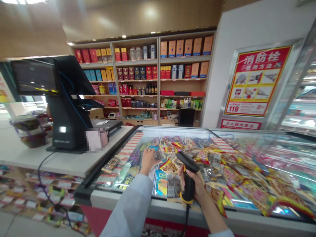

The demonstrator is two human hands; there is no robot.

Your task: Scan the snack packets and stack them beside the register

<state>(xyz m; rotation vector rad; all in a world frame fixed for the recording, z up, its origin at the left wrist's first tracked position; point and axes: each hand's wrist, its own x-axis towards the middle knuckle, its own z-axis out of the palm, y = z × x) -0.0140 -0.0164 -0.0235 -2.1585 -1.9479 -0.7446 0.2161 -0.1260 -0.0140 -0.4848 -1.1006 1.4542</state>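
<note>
My right hand is wrapped round the handle of a black and yellow barcode scanner, its head tilted toward the upper left and its cord hanging down. Farther forward, my left hand has its fingers curled over a small, dark snack packet in clear wrapping. Below it lie a blue packet and a dark brown snack pack. A red and yellow snack bag rests between the hand and the scanner. Many bags lie on the freezer's glass top.
The chest freezer fills the front. To the left stands a checkout counter with a black point-of-sale terminal and plastic tubs. Shelves of boxes and bottles line the back. A red fire-hydrant sign hangs at right.
</note>
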